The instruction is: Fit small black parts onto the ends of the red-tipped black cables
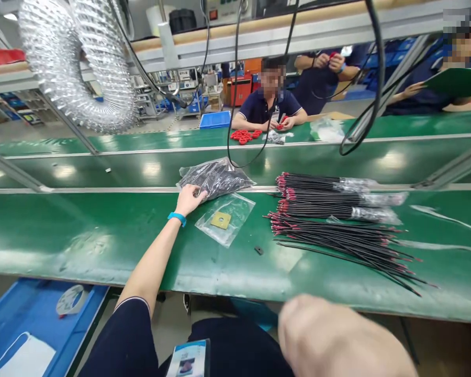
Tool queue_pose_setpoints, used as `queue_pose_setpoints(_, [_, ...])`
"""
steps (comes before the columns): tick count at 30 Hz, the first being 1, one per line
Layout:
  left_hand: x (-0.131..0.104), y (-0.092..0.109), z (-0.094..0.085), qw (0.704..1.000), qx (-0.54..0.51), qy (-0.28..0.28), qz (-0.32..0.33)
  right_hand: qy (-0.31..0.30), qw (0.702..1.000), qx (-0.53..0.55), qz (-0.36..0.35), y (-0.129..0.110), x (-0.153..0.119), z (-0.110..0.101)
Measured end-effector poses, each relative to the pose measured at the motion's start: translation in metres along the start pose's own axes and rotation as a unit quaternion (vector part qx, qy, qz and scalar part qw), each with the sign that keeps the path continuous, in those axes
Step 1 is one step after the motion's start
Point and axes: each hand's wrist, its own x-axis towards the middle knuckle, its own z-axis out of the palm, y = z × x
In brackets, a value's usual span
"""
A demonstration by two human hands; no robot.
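My left hand [190, 199], with a blue wristband, reaches forward and has its fingers closed on the near left edge of a clear plastic bag [220, 177] full of small dark parts. Just in front of that bag lies a flat zip bag [235, 212] with a yellow square piece [221, 220] that has a hole in it. A small black part [258, 250] rests on the green bench to the right. Close to the camera at the lower right is my right hand [337, 335], large and blurred; its fingers cannot be made out.
Bundles of black cables [317, 201] with red ends lie at the right, beside a looser pile of cables [337, 238]. A silver duct [102, 68] and black cords hang overhead. Across the bench sits a co-worker [255, 107] by red parts [245, 136]. A blue tray [19, 303] stands lower left.
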Motion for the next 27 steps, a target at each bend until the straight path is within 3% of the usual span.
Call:
queue_pose_setpoints(3, [0.030, -0.014, -0.013, 0.998, -0.008, 0.008, -0.060, 0.067, 0.992, 0.033, 0.105, 0.031, 0.040, -0.019])
queue_pose_setpoints(7, [0.081, -0.039, -0.022, 0.993, 0.010, 0.003, -0.115, 0.107, 0.960, 0.061, 0.252, 0.108, 0.117, -0.036])
queue_pose_setpoints(10, [0.115, -0.050, -0.015, 0.991, 0.006, -0.008, -0.135, 0.124, 0.910, 0.148, 0.367, 0.166, 0.174, -0.042])
queue_pose_setpoints(14, [0.142, -0.051, 0.010, 0.988, -0.024, -0.060, -0.142, 0.147, 0.847, 0.237, 0.453, 0.223, 0.241, -0.040])
queue_pose_setpoints(17, [0.152, -0.053, 0.032, 0.985, -0.052, -0.088, -0.137, 0.185, 0.824, 0.214, 0.490, 0.255, 0.276, -0.032])
queue_pose_setpoints(21, [0.160, -0.064, 0.049, 0.980, -0.106, -0.062, -0.155, 0.255, 0.822, 0.162, 0.483, 0.289, 0.298, -0.021])
queue_pose_setpoints(24, [0.160, -0.076, 0.044, 0.969, -0.168, -0.004, -0.180, 0.294, 0.823, 0.143, 0.464, 0.305, 0.313, -0.011])
queue_pose_setpoints(27, [0.153, -0.098, 0.025, 0.940, -0.245, 0.076, -0.225, 0.285, 0.833, 0.130, 0.456, 0.314, 0.342, 0.002])
